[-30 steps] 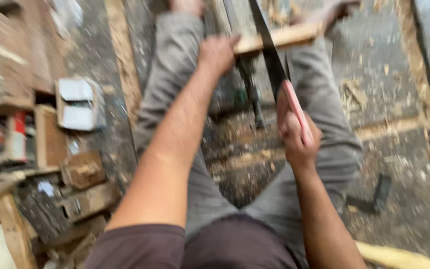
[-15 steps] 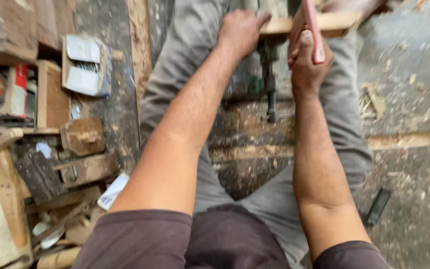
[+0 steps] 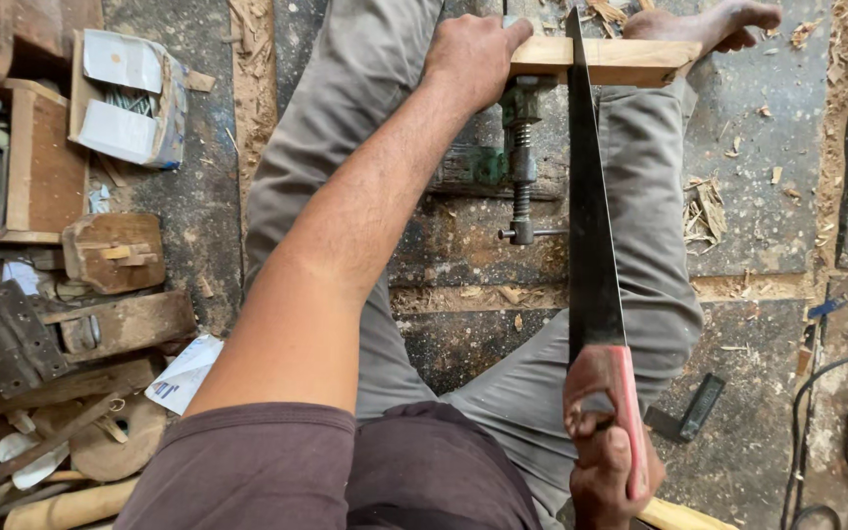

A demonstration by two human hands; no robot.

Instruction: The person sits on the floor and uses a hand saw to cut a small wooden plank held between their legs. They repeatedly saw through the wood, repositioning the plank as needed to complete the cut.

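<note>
Open cardboard box of screws (image 3: pixel 128 96) left; wooden blocks (image 3: pixel 115 253) below it; black cable (image 3: pixel 826 432) right.

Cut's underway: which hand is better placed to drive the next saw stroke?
Right. The right hand grips the saw by its red handle; the left hand presses the wooden strip down.

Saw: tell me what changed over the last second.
The right hand has drawn the saw back toward the body, so the handle sits far lower in view, the blade lying across the wood strip. The left hand stays pressed on the strip above the clamp.
</note>
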